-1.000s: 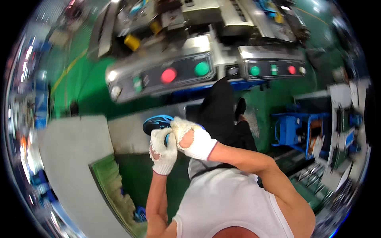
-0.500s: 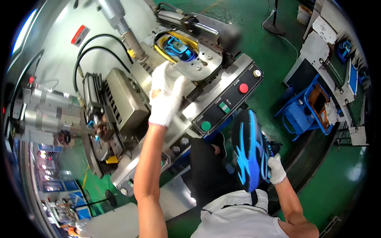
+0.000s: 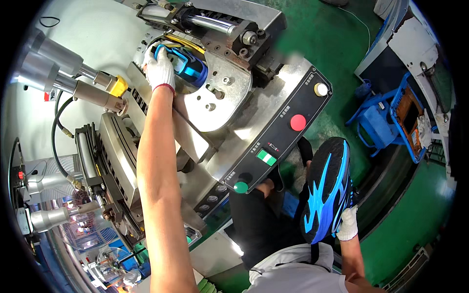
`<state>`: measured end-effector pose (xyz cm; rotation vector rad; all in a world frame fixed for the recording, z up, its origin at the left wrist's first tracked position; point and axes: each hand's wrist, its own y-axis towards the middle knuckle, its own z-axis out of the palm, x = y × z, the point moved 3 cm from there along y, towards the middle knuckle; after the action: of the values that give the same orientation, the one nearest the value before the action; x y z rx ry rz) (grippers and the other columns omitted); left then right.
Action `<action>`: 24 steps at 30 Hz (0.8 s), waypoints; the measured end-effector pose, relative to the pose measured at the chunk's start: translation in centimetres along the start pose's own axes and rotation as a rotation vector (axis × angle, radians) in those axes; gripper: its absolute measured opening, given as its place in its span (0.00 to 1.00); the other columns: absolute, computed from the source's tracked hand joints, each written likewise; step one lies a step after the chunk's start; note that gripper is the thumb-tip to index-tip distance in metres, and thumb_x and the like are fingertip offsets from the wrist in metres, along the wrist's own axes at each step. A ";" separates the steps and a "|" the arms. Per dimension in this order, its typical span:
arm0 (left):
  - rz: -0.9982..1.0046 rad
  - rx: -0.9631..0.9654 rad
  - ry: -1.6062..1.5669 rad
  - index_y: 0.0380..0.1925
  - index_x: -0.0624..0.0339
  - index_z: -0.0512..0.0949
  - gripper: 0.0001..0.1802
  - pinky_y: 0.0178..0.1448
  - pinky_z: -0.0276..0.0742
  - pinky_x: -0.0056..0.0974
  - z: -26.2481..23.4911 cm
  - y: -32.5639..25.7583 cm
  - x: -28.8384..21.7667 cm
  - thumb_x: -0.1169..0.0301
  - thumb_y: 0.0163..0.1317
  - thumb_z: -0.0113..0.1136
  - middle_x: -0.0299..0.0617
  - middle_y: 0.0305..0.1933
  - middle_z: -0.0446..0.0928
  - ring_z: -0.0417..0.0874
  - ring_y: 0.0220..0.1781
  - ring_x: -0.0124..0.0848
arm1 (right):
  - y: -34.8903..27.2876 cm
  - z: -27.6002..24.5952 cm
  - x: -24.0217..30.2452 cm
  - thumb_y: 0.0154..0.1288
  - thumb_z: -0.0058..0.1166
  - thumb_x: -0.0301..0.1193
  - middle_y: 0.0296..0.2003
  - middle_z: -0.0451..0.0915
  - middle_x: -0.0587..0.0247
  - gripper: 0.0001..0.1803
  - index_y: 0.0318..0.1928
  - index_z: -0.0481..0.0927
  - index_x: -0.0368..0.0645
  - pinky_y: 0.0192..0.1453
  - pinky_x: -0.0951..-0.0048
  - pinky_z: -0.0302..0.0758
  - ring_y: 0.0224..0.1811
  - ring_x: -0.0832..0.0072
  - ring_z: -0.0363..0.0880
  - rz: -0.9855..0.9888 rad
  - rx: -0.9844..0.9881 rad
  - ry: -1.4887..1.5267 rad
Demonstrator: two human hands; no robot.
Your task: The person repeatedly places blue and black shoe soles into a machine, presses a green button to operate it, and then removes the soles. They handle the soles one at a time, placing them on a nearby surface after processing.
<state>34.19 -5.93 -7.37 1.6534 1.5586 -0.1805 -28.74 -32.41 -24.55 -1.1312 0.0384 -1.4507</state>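
Observation:
My left hand (image 3: 160, 72), in a white knit glove, reaches into the machine's metal clamp. Its fingers close over the bright blue collar edge of a blue shoe (image 3: 194, 72) seated there; the fingertips are partly hidden. Around that shoe lie yellow pads (image 3: 185, 43) and a rounded steel plate (image 3: 215, 110). Low on the right, my right hand (image 3: 348, 224), gloved too, grips another shoe (image 3: 326, 188) by its side. This one is held upright on its end, its black and blue sole facing the machine, and most of my fingers are behind it.
A sloped black control panel (image 3: 278, 132) with red, green and white buttons runs along the machine's front. Pistons (image 3: 210, 23) stand behind the clamp, and steel cylinders (image 3: 88, 90) hang at left. A blue chair (image 3: 378, 119) and a workbench (image 3: 415, 36) are at right.
My left hand has moved from in front of the clamp onto the shoe inside it. The view has shifted closer to the machine. My right hand still holds its shoe, its sole now turned more into view.

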 end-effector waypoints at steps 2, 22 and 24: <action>0.003 -0.045 -0.304 0.60 0.57 0.83 0.18 0.52 0.83 0.36 -1.4 -0.3 -1.6 0.65 0.75 0.63 0.42 0.47 0.86 0.87 0.44 0.31 | -0.3 0.4 0.0 0.65 0.74 0.54 0.68 0.78 0.56 0.53 0.78 0.63 0.38 0.70 0.55 0.82 0.67 0.63 0.81 -0.076 0.046 -0.041; 0.158 0.913 -0.563 0.53 0.54 0.85 0.26 0.83 0.66 0.61 -31.2 -44.6 -0.3 0.80 0.51 0.62 0.50 0.60 0.82 0.82 0.65 0.54 | 14.1 44.5 21.2 0.65 0.72 0.54 0.32 0.86 0.63 0.33 0.43 0.88 0.28 0.40 0.68 0.79 0.33 0.77 0.81 -0.904 0.213 -1.333; 0.142 0.936 -0.513 0.55 0.54 0.85 0.26 0.82 0.68 0.58 -31.0 -47.0 2.3 0.80 0.53 0.62 0.49 0.59 0.81 0.81 0.67 0.54 | 17.1 51.8 21.0 0.62 0.71 0.56 0.38 0.88 0.54 0.37 0.45 0.87 0.26 0.46 0.66 0.81 0.39 0.71 0.85 -0.836 0.289 -1.505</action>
<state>-19.80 9.92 -10.64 2.1457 0.9804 -1.3023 21.25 -23.64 4.45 -1.8082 -1.7822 -0.8372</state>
